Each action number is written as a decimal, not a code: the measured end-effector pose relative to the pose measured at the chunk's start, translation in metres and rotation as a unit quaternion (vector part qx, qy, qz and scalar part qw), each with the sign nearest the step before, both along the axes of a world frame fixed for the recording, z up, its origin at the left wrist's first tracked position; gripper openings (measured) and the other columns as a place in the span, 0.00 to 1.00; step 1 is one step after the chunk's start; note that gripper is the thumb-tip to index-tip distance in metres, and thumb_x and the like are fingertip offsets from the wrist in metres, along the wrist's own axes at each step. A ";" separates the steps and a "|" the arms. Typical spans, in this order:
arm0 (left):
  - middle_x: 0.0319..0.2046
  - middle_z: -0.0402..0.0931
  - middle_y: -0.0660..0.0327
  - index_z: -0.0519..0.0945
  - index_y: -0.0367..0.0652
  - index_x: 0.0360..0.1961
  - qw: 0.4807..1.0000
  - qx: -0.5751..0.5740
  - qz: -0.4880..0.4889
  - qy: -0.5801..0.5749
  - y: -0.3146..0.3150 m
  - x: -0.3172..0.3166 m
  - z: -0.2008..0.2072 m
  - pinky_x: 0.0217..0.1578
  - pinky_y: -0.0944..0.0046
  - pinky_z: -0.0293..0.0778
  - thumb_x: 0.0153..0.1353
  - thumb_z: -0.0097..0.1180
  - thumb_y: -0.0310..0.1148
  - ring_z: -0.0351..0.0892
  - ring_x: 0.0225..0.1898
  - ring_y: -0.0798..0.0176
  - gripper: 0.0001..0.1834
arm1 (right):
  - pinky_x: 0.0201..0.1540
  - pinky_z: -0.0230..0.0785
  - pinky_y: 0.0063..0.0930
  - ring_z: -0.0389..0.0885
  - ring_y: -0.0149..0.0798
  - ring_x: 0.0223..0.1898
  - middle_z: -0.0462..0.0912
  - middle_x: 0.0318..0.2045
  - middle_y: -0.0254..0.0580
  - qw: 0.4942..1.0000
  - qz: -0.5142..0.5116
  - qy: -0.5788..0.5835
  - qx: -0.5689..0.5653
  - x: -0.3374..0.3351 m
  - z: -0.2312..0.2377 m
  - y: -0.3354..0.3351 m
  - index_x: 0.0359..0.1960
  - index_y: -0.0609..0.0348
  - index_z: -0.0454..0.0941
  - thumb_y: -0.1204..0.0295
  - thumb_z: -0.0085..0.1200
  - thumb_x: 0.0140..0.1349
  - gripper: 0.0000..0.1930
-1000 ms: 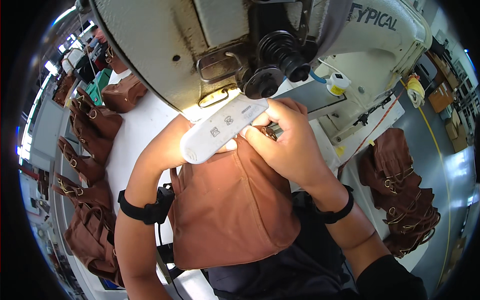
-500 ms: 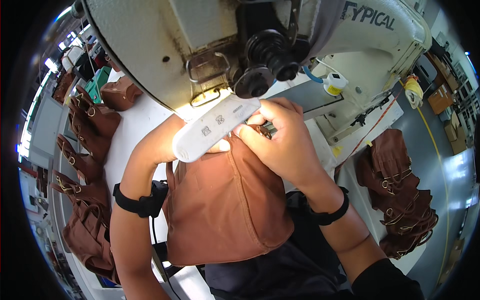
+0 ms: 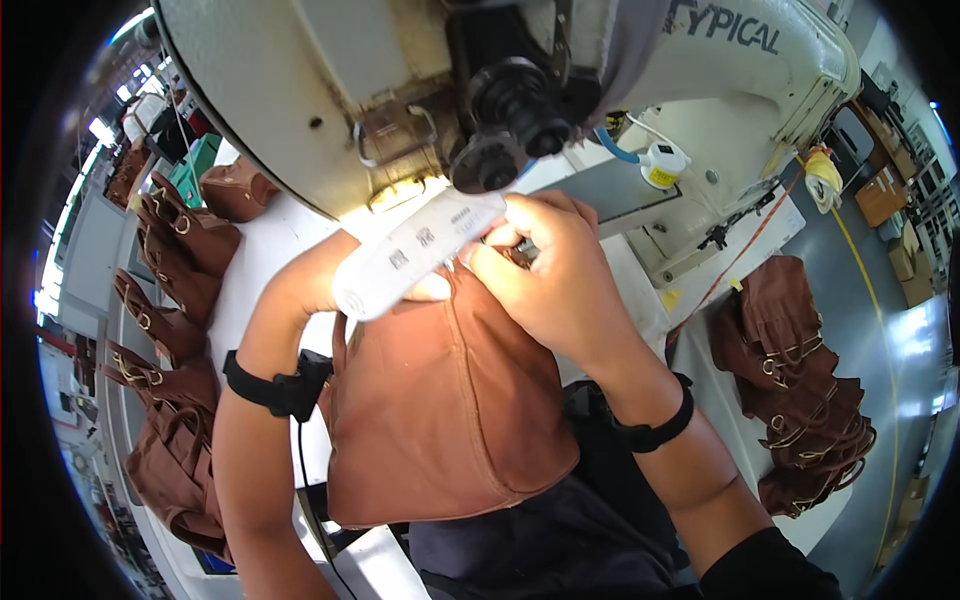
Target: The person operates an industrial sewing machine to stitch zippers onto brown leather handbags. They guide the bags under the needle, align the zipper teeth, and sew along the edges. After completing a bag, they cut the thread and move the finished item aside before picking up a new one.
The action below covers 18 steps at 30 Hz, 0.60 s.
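A brown bag (image 3: pixel 420 410) hangs down toward my lap from beneath the sewing machine head (image 3: pixel 280 80). My left hand (image 3: pixel 427 288) holds its upper edge with the thumb on the near side; the other fingers are hidden behind a long white rounded bar (image 3: pixel 410 258). At the bag's top seam, my right hand (image 3: pixel 545 265) pinches the material between thumb and curled fingers. A bit of metal hardware (image 3: pixel 515 255) shows beside those fingers. The white bar and my hands hide the needle area.
Brown bags stand in a row (image 3: pixel 165 330) along the left, and another pile of bags (image 3: pixel 795 390) lies at the right. A small white bottle (image 3: pixel 662 163) sits by the machine arm. Cardboard boxes (image 3: pixel 880 195) stand farther right. Black straps (image 3: pixel 655 420) circle both forearms.
The machine, bar, bag and both hands appear slightly farther left, with a small shift of the view. Both hands keep nearly the same hold on the bag.
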<state>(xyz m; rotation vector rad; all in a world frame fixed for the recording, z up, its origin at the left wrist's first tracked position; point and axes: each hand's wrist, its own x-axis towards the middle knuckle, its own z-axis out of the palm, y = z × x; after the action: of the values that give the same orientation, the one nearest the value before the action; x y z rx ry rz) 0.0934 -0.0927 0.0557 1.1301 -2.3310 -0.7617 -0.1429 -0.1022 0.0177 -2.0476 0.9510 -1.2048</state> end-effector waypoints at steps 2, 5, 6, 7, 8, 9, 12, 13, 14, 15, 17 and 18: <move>0.51 0.84 0.60 0.79 0.42 0.65 0.998 0.061 0.026 0.001 -0.001 0.000 -0.001 0.57 0.59 0.76 0.59 0.78 0.39 0.80 0.53 0.61 0.34 | 0.64 0.58 0.41 0.79 0.41 0.45 0.89 0.27 0.33 1.000 -0.013 -0.005 -0.007 0.000 0.002 0.002 0.38 0.53 0.85 0.70 0.62 0.60 0.06; 0.49 0.86 0.62 0.82 0.42 0.61 0.992 0.112 0.063 -0.011 0.001 0.004 -0.007 0.56 0.61 0.76 0.59 0.78 0.40 0.81 0.50 0.64 0.31 | 0.64 0.59 0.41 0.80 0.41 0.45 0.89 0.27 0.33 1.000 -0.018 -0.019 -0.010 0.003 0.000 0.002 0.38 0.53 0.85 0.71 0.62 0.59 0.07; 0.49 0.86 0.62 0.83 0.43 0.60 0.989 0.125 0.076 -0.008 0.000 0.006 -0.009 0.56 0.62 0.76 0.59 0.78 0.40 0.81 0.50 0.65 0.29 | 0.64 0.60 0.41 0.80 0.40 0.44 0.87 0.26 0.32 1.000 -0.008 -0.011 -0.008 0.003 0.000 -0.001 0.38 0.53 0.85 0.71 0.62 0.59 0.07; 0.49 0.87 0.63 0.84 0.43 0.59 0.985 0.146 0.092 -0.008 0.001 0.009 -0.013 0.55 0.63 0.76 0.59 0.78 0.41 0.81 0.50 0.66 0.28 | 0.64 0.59 0.42 0.80 0.40 0.44 0.87 0.26 0.31 1.000 -0.009 -0.001 0.001 0.003 0.000 -0.001 0.38 0.53 0.85 0.71 0.62 0.59 0.07; 0.49 0.87 0.63 0.85 0.44 0.57 0.979 0.167 0.113 -0.008 0.000 0.011 -0.014 0.55 0.63 0.76 0.59 0.77 0.42 0.82 0.50 0.67 0.27 | 0.64 0.59 0.42 0.80 0.40 0.44 0.87 0.25 0.31 1.000 -0.009 0.008 0.010 0.004 0.000 -0.001 0.38 0.53 0.85 0.71 0.62 0.59 0.07; 0.50 0.86 0.62 0.83 0.43 0.59 0.969 0.209 0.134 -0.017 0.001 0.014 -0.012 0.56 0.63 0.75 0.59 0.77 0.44 0.81 0.51 0.66 0.30 | 0.64 0.59 0.42 0.80 0.39 0.45 0.86 0.25 0.30 1.000 -0.009 0.018 0.019 0.005 0.001 -0.001 0.38 0.52 0.85 0.71 0.62 0.59 0.07; 0.56 0.80 0.53 0.71 0.40 0.72 0.941 0.316 0.121 0.004 -0.002 0.003 0.002 0.61 0.58 0.71 0.61 0.73 0.54 0.77 0.57 0.57 0.45 | 0.64 0.59 0.42 0.81 0.39 0.45 0.86 0.24 0.29 1.000 -0.016 0.008 0.008 0.003 -0.003 -0.004 0.38 0.52 0.85 0.72 0.62 0.58 0.06; 0.56 0.80 0.54 0.71 0.40 0.72 0.947 0.300 0.113 0.002 -0.002 0.006 0.000 0.61 0.58 0.71 0.61 0.73 0.54 0.76 0.56 0.57 0.45 | 0.64 0.59 0.42 0.81 0.39 0.45 0.86 0.24 0.29 1.000 -0.015 0.000 0.004 0.004 -0.003 -0.003 0.38 0.52 0.85 0.72 0.62 0.58 0.06; 0.56 0.80 0.55 0.71 0.39 0.72 0.953 0.284 0.104 0.000 -0.003 0.009 -0.005 0.61 0.58 0.70 0.62 0.73 0.54 0.76 0.56 0.57 0.45 | 0.64 0.59 0.42 0.81 0.39 0.45 0.86 0.24 0.29 1.000 -0.018 0.002 0.003 0.005 -0.002 -0.002 0.38 0.52 0.85 0.72 0.62 0.58 0.06; 0.54 0.81 0.57 0.73 0.40 0.68 0.957 0.270 0.102 0.007 -0.002 0.011 -0.006 0.60 0.59 0.71 0.61 0.74 0.52 0.77 0.55 0.60 0.41 | 0.64 0.59 0.42 0.81 0.39 0.45 0.86 0.24 0.29 1.000 -0.020 0.003 0.001 0.006 0.000 -0.001 0.37 0.52 0.85 0.72 0.62 0.58 0.06; 0.49 0.85 0.62 0.82 0.42 0.59 0.963 0.246 0.102 0.033 -0.003 0.010 -0.011 0.54 0.63 0.74 0.60 0.76 0.45 0.80 0.50 0.65 0.30 | 0.64 0.59 0.41 0.81 0.39 0.45 0.86 0.24 0.29 1.000 -0.024 0.002 -0.004 0.006 0.000 0.000 0.37 0.52 0.85 0.73 0.62 0.58 0.05; 0.47 0.86 0.64 0.84 0.43 0.56 0.966 0.232 0.105 0.036 -0.002 0.009 -0.009 0.52 0.63 0.76 0.59 0.77 0.43 0.81 0.48 0.67 0.27 | 0.64 0.59 0.41 0.81 0.39 0.45 0.86 0.24 0.29 1.000 -0.024 -0.004 -0.009 0.006 0.000 0.000 0.36 0.52 0.85 0.73 0.62 0.58 0.05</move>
<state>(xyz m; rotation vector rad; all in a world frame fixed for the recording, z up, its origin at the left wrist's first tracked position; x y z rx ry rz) 0.1029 -0.0950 0.0462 1.4839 -1.9806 -1.2842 -0.1370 -0.1018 0.0175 -2.0436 0.9948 -1.2491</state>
